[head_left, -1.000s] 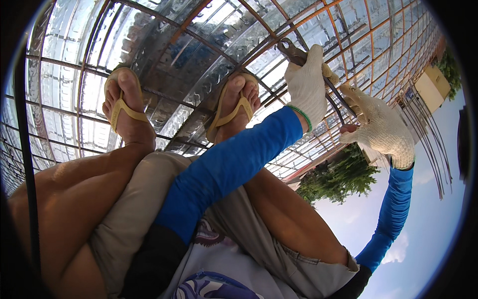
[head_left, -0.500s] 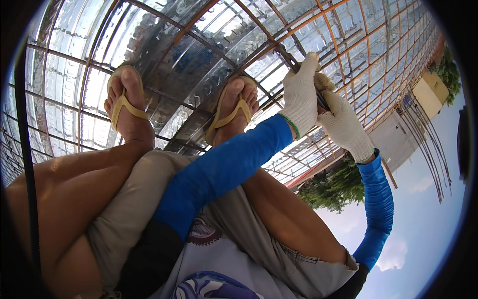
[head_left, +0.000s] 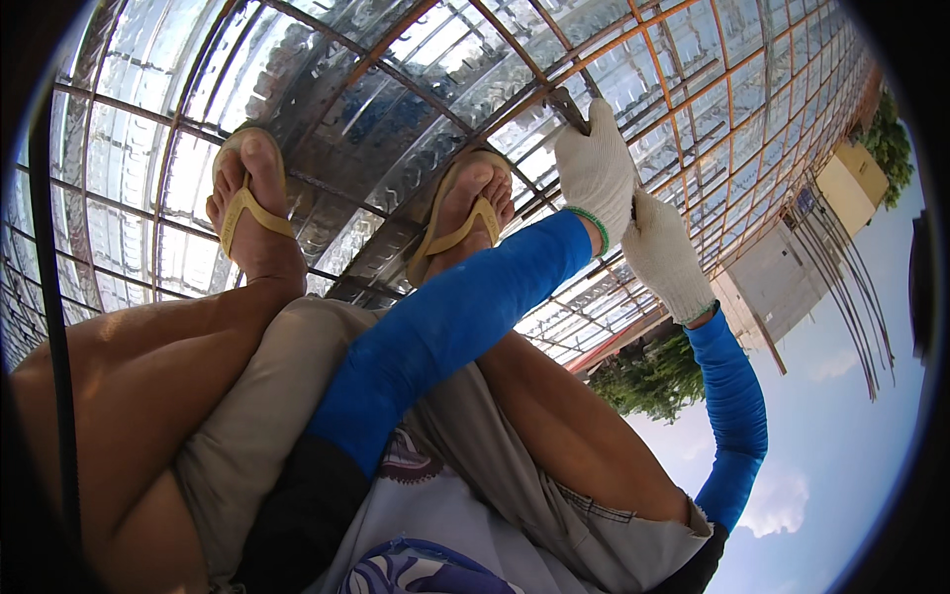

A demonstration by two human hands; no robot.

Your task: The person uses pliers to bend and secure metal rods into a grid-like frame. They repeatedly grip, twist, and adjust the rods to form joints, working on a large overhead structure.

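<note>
A pair of dark metal pincers [head_left: 570,111] reaches up to a crossing of the rebar mesh [head_left: 478,137], with its jaws at the bars. My left hand [head_left: 596,163], in a white knit glove with a green cuff, is closed around the pincers just behind the jaws. Below it, my right hand [head_left: 667,253], gloved the same way, is closed at the handle end, close against the left wrist. The gloves mostly hide the handles. Any wire in the jaws is too small to make out.
My feet in yellow flip-flops [head_left: 259,220] stand on the mesh, above shiny ribbed metal sheeting [head_left: 129,213]. Long bare bars [head_left: 841,267] stick out at the right, near a pale building [head_left: 853,183] and a leafy tree [head_left: 648,381]. A black cord [head_left: 51,287] hangs at the left.
My right hand has moved down and left, to just below the left wrist. The left hand has turned and shifted slightly, and the pincers' jaws show more plainly at the crossing.
</note>
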